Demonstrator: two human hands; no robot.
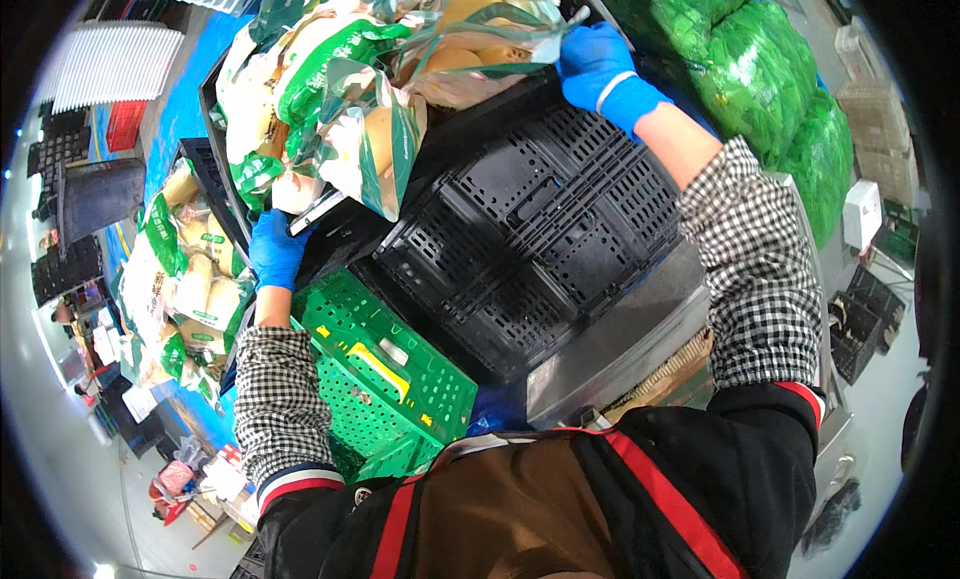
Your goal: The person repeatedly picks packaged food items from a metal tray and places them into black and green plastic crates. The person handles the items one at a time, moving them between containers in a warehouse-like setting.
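Observation:
My left hand (277, 250), in a blue glove, grips the near left corner of a black plastic crate (322, 217), by a pale strip on its rim. My right hand (596, 65), gloved in blue too, is closed at the crate's far right end, beside a clear plastic bag. Printed green and clear bags of pale vegetables (375, 140) fill the crate above its rim. Between my arms stand folded black perforated crates (540, 226), near my body from the full crate. My right fingertips are partly hidden, so their exact grip is unclear.
Green perforated crates (390, 369) stand beside my left forearm. Another black crate of bagged vegetables (187, 279) is at the left. Large green bags (757, 76) lie at the upper right. A metal surface (615, 339) borders the folded crates. Other people are far off at left.

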